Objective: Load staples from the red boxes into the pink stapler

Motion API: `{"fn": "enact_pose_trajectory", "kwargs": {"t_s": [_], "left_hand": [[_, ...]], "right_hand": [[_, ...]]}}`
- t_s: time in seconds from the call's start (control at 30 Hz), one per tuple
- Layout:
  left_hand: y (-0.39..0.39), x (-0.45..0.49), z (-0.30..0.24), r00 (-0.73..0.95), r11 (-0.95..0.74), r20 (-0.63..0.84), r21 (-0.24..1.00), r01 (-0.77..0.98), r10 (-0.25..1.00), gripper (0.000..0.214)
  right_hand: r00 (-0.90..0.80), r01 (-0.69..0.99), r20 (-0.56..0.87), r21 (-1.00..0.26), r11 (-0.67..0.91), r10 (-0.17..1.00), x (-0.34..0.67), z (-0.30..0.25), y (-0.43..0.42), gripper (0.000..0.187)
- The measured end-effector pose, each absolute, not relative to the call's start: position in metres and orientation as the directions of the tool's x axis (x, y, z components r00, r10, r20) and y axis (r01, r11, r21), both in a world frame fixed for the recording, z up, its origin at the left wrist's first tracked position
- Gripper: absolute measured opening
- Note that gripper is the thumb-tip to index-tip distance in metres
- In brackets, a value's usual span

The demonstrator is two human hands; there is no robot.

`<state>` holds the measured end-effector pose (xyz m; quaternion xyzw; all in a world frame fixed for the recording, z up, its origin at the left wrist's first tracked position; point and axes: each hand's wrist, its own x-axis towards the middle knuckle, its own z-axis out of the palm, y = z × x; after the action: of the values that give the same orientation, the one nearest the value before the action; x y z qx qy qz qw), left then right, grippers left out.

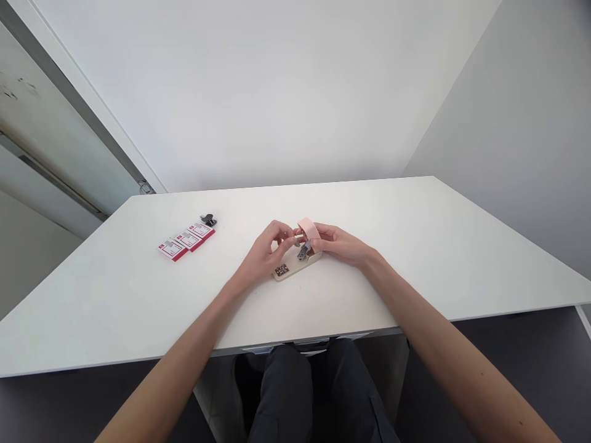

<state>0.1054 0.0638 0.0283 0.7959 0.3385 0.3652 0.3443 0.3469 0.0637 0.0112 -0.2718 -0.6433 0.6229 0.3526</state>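
What looks like a stapler stands on the white table in front of me. Its pink top (pixel 309 227) is raised and curved, its metal part (pixel 303 250) shows beneath, and the long cream base (pixel 295 266) has a dark patterned patch at its left end. My right hand (pixel 340 243) grips the pink top from the right, thumb in front and fingers behind. From the left, my left hand (pixel 268 251) pinches a small grey piece (pixel 297 242) beside the metal part; I cannot make out what it is.
Several red-and-white cards (pixel 188 240) lie in a slanting row on the left of the white table (pixel 415 271). A small black object (pixel 209 219), perhaps a clip, is just behind them. White wall (pixel 286 92) rises behind the table, and my legs are under its front edge.
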Motion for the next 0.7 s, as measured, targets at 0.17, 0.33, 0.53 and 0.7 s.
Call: {"fn": "enact_pose_trajectory", "kwargs": {"t_s": [0.17,0.33,0.53,0.7], "left_hand": [[0.072,0.103,0.029,0.327,-0.377,0.325,0.92,0.108,0.887,0.029],[0.082,0.095,0.024,0.124,-0.24,0.233,0.97,0.045,0.965,0.03],[0.09,0.084,0.015,0.003,-0.232,0.236,0.955,0.183,0.972,0.023],[0.089,0.078,0.013,-0.002,-0.252,0.267,0.913,0.32,0.964,0.021]], "right_hand": [[-0.59,-0.1,0.117,-0.992,0.071,0.799,0.347,0.012,0.063,0.049],[-0.572,-0.096,0.096,-0.994,0.05,0.815,0.347,0.008,0.063,0.047],[-0.572,-0.111,0.097,-0.993,0.04,0.814,0.346,0.006,0.064,0.048],[-0.548,-0.11,0.104,-0.993,0.052,0.83,0.344,0.006,0.062,0.045]]}}
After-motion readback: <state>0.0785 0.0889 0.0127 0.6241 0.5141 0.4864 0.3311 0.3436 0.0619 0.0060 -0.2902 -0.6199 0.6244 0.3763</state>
